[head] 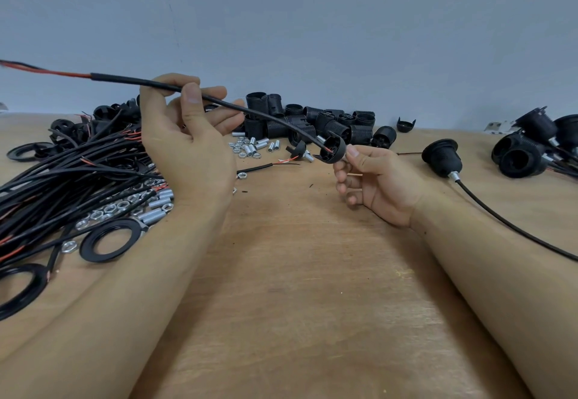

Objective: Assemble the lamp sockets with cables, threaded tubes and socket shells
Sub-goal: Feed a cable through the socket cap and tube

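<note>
Left hand (pixel 187 136) pinches cable (pixel 250 111); right hand (pixel 375 179) holds socket cap (pixel 333 150) at centre, cable threaded through. Finished sockets (pixel 528 145) piled far right. Loose cables (pixel 78 173) left and socket shells (pixel 312 120) far centre remain: judged early.

Single head-worn wide-angle view, facing forward and down, close over the wooden table (pixel 306 273) (wall behind)

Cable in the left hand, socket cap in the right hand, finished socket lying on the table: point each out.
cable (pixel 237 107), head view, black sheath just right of the left hand.
socket cap (pixel 333 150), head view, black domed body.
finished socket (pixel 442 158), head view, side of its black shell.
</note>
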Tool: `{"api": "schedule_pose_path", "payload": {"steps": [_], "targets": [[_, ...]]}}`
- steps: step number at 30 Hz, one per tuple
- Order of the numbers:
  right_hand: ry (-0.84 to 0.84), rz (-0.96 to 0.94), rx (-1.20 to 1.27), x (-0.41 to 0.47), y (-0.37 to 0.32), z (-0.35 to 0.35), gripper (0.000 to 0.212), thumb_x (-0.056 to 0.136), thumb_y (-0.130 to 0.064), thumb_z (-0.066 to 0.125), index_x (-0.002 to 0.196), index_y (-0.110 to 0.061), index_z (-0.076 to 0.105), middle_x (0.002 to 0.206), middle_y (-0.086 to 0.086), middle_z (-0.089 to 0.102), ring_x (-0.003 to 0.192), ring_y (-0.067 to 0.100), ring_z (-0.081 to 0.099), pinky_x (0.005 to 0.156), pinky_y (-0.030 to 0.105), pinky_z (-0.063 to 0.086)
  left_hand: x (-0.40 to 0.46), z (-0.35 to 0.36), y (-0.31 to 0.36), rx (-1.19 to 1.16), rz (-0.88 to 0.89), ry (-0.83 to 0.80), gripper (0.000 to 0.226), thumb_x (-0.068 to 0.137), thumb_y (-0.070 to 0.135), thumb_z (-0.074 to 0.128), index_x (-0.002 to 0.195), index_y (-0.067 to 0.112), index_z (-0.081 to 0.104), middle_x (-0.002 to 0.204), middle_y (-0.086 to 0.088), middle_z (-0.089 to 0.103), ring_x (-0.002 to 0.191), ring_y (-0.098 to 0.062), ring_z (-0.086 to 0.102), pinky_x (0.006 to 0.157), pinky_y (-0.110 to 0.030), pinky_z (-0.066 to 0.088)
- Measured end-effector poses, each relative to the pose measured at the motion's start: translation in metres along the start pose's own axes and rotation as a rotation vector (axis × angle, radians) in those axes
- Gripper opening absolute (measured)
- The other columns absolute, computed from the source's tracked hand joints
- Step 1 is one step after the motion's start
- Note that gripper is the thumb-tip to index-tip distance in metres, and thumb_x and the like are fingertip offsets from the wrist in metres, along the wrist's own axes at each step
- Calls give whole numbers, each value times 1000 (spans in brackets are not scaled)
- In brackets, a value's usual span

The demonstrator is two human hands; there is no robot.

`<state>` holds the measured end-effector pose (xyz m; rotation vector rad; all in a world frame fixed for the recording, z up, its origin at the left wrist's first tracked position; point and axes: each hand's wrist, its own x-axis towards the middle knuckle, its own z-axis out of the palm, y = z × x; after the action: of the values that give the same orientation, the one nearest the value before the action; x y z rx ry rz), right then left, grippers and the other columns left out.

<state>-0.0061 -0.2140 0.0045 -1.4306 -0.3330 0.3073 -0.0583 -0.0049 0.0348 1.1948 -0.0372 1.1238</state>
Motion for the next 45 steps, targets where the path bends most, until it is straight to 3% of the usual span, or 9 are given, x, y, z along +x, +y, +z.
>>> {"api": "schedule_pose_path", "payload": {"steps": [7,17,32,45], "targets": [[-15,-2,-4,-1,-1,0,26,82,-33,57,76,-8,60,65,3,56,57,16,53,44,23,40,-2,1,0,-22,-11,-10,12,105,12,39,100,17,48,87,-9,69,72,-26,74,68,-31,59],[0,6,-10,-1,-1,0,32,100,-24,46,77,-7,58,65,2,56,57,15,53,44,23,41,0,2,3,-53,-7,-2,11,105,12,38,100,16,47,87,-11,68,74,-28,75,68,-32,59],[7,13,36,-1,-1,-2,37,100,-24,46,69,-12,62,67,3,57,58,16,54,44,23,41,-1,1,-4,64,94,-35,16,104,10,37,97,20,46,85,-11,66,75,-23,75,69,-31,59],[0,24,31,-2,-3,0,32,100,-24,45,76,-9,58,67,2,56,57,14,54,45,22,41,1,-1,-6,136,171,-36,19,104,12,38,95,27,46,84,-4,67,77,-18,75,70,-31,59]]}}
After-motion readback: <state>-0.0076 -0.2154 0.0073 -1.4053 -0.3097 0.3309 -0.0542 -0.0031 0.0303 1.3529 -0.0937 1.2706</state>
